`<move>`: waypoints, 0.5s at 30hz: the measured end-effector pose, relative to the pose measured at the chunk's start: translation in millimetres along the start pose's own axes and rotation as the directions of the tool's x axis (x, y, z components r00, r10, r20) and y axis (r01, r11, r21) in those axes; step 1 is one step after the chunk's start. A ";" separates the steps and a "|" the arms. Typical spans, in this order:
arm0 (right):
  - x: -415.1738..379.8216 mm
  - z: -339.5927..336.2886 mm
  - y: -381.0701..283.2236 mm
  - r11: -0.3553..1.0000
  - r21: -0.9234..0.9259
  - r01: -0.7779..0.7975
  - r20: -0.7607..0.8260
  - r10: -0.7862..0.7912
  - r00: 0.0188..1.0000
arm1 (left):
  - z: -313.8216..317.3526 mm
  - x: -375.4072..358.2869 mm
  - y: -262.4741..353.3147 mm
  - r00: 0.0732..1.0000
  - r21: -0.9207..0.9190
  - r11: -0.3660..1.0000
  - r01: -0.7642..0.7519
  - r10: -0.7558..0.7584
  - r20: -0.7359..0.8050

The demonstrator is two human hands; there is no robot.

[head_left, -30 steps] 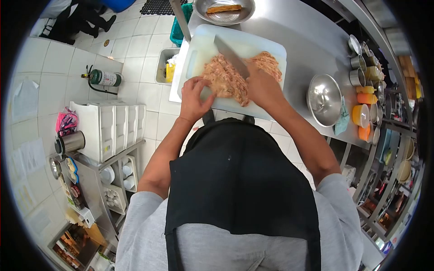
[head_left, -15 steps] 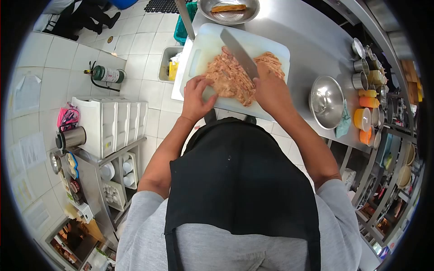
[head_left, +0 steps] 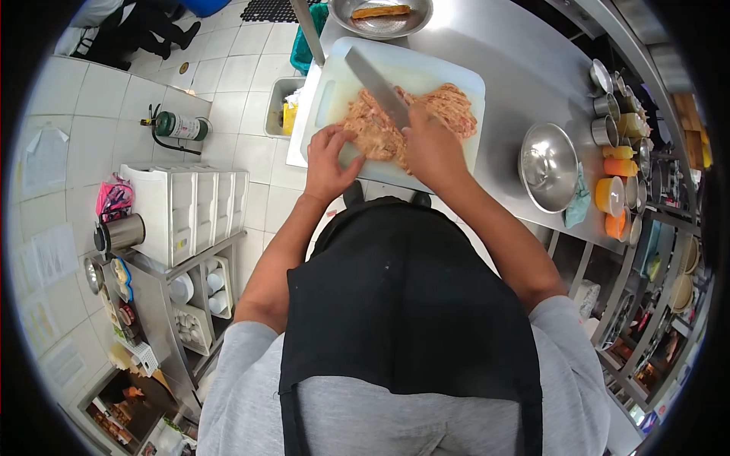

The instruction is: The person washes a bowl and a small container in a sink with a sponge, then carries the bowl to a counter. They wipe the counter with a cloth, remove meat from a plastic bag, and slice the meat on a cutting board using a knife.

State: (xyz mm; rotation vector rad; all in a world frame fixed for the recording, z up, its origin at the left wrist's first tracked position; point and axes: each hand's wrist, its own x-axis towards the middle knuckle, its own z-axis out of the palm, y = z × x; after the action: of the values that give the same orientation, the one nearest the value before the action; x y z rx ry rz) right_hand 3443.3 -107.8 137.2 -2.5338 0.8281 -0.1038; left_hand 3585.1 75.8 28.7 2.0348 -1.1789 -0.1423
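A white cutting board (head_left: 449,70) lies on the steel counter, with chopped pale pink meat (head_left: 369,133) across its middle and right. My right hand (head_left: 435,148) is closed round the handle of a wide knife (head_left: 372,82), whose blade slants up and left across the meat. At the meat's left edge rests my left hand (head_left: 329,161), fingertips against it, fingers bent and thumb apart, gripping nothing.
A metal bowl with a brown strip (head_left: 380,29) stands beyond the board. Right of it are an empty steel bowl (head_left: 547,169), a green cloth (head_left: 577,199) and sauce containers (head_left: 610,196). A bin (head_left: 275,114) stands left; a person (head_left: 144,34) is at upper left.
My right hand and the knife have moved left over the meat. The meat at the right now shows as a wider heap. My left hand has hardly moved.
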 end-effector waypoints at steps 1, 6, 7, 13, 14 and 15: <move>2.3 4.3 4.8 0.999 -0.042 -0.005 0.091 0.009 0.996 | 0.8 -0.3 0.4 1.000 0.007 1.000 0.001 -0.001 -0.004; 19.8 -6.9 20.4 0.989 -0.151 -0.005 0.220 0.039 0.975 | 0.6 -1.3 -4.9 1.000 -0.028 1.000 -0.010 0.010 0.015; 19.5 -13.6 15.0 0.992 -0.121 -0.019 0.179 0.041 0.983 | 0.2 -0.1 -4.1 1.000 -0.028 1.000 -0.010 0.011 0.007; 18.0 14.6 24.0 0.995 -0.091 0.044 0.132 -0.031 0.991 | 1.4 0.2 -0.5 0.999 0.015 1.000 0.019 -0.020 0.031; 21.7 7.8 24.0 0.996 -0.087 0.002 0.224 0.017 0.974 | 2.2 0.8 -0.3 0.999 0.029 0.999 0.017 -0.019 0.040; 25.2 0.0 23.6 0.995 -0.091 -0.033 0.317 0.060 0.946 | 4.5 3.2 -1.3 0.999 0.018 1.000 0.001 -0.002 0.038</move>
State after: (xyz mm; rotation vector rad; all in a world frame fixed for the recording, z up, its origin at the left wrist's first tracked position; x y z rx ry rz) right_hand 3451.1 -139.0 124.6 -2.5119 0.7727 0.3570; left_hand 3585.7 71.2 25.5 2.0567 -1.2065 -0.1723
